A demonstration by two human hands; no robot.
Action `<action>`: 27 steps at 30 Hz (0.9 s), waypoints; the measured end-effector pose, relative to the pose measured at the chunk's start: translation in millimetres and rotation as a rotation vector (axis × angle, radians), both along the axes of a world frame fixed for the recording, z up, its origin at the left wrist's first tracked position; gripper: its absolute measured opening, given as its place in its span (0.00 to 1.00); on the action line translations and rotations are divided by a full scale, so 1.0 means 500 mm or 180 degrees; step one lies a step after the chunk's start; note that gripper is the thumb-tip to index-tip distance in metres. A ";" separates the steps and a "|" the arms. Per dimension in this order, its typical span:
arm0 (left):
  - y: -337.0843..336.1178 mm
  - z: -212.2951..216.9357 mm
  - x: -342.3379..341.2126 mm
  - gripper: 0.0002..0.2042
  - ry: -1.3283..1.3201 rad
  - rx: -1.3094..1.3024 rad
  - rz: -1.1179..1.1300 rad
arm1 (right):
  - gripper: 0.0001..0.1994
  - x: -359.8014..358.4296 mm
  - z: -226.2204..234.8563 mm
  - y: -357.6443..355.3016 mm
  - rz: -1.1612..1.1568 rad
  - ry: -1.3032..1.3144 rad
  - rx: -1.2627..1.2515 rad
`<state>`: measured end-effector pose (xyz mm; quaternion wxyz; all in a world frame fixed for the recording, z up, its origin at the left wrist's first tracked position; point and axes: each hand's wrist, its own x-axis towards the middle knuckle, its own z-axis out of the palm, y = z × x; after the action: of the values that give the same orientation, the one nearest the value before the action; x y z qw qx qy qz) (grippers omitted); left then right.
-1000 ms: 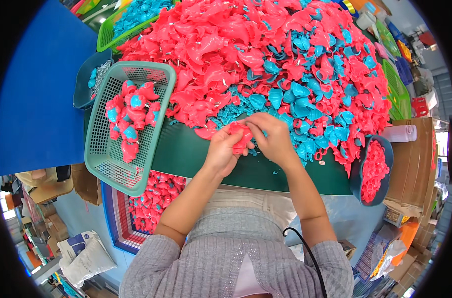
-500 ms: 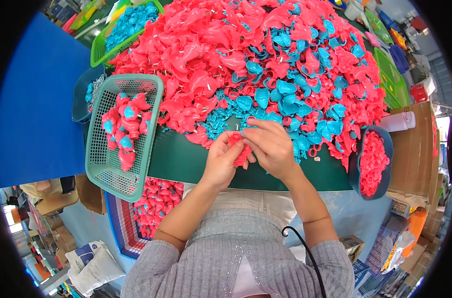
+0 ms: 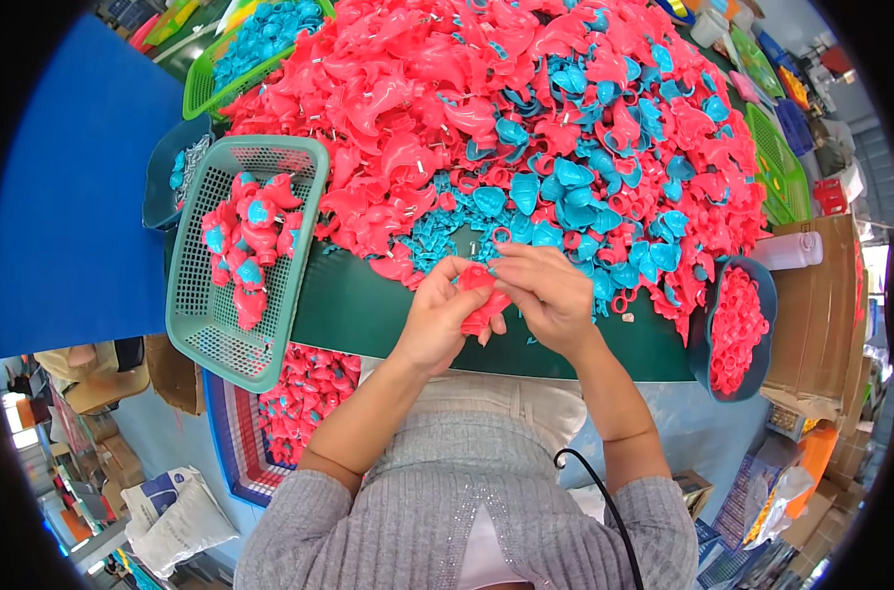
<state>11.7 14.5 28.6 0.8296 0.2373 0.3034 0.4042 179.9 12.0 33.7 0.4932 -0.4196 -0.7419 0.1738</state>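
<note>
Two hands, left (image 3: 435, 320) and right (image 3: 548, 295), share a clenched grip on one red plastic piece (image 3: 478, 298) above the green desk (image 3: 358, 313); one green basket (image 3: 238, 258) beside; heaped pile (image 3: 525, 128) uncountable.

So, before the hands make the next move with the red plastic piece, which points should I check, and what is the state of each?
1. Red plastic piece held by both hands: ok, left hand and right hand pinch it.
2. Piece fully fitted together: cannot tell, fingers hide it.
3. Teal mesh plastic basket has room: ok, partly filled.
4. Bare green table surface below hands: ok.
5. Dark bowl of red rings beside right hand: ok.
</note>
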 end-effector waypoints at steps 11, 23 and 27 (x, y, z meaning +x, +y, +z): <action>-0.015 -0.044 -0.017 0.08 0.0445 -0.0070 -0.0027 | 0.06 0.007 -0.053 0.007 0.0611 0.1188 -0.2254; 0.006 -0.093 -0.072 0.12 0.0424 -0.0305 0.0412 | 0.11 -0.046 -0.075 0.107 -0.0536 -0.0200 -0.0762; 0.009 -0.087 -0.078 0.12 0.0425 -0.0506 0.0430 | 0.11 -0.043 -0.130 0.150 -0.1607 -0.2528 0.0032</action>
<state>-27.2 18.9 -14.9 0.7947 0.1763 0.4043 0.4171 158.6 86.9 -31.2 0.2000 -0.6186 -0.7488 -0.1291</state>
